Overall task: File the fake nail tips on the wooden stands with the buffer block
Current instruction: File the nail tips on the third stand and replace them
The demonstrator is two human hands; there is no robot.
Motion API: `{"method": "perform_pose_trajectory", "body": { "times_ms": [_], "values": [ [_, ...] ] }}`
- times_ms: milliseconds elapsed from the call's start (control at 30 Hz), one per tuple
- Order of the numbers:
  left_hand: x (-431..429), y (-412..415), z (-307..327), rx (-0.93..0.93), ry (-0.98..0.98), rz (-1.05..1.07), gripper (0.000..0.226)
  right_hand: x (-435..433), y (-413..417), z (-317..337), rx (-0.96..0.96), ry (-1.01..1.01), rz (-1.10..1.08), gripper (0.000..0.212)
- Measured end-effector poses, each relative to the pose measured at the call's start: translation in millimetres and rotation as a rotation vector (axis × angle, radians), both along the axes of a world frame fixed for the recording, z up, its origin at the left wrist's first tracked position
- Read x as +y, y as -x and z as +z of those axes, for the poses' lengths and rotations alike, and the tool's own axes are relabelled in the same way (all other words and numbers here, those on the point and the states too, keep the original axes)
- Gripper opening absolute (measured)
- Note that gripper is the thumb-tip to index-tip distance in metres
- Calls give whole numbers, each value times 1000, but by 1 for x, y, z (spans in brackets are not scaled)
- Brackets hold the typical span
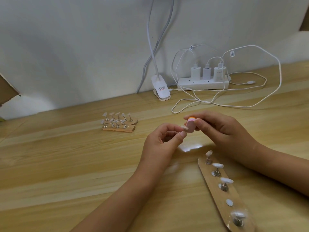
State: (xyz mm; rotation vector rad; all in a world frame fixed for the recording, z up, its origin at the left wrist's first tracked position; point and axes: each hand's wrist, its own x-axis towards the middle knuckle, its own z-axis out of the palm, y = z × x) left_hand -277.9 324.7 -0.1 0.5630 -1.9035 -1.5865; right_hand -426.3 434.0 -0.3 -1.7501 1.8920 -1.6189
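Left hand (pixel 163 141) and right hand (pixel 220 129) close together, fingers (pixel 182 134) curled, pinching.

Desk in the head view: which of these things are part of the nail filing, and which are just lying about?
In the job:
- buffer block, held in the right hand
- nail tip, pinched by the left hand
- near wooden stand with its tips
- far wooden stands

Lying about:
- power strip with chargers
- white cables
- clip lamp
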Motion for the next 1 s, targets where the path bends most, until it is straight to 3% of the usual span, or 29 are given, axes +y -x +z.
{"method": "perform_pose_trajectory", "body": {
  "times_ms": [1000],
  "values": [
    [-1,0,-1,18,-19,-2,4,2,-1,4,72,62,-1,22]
  ]
}}
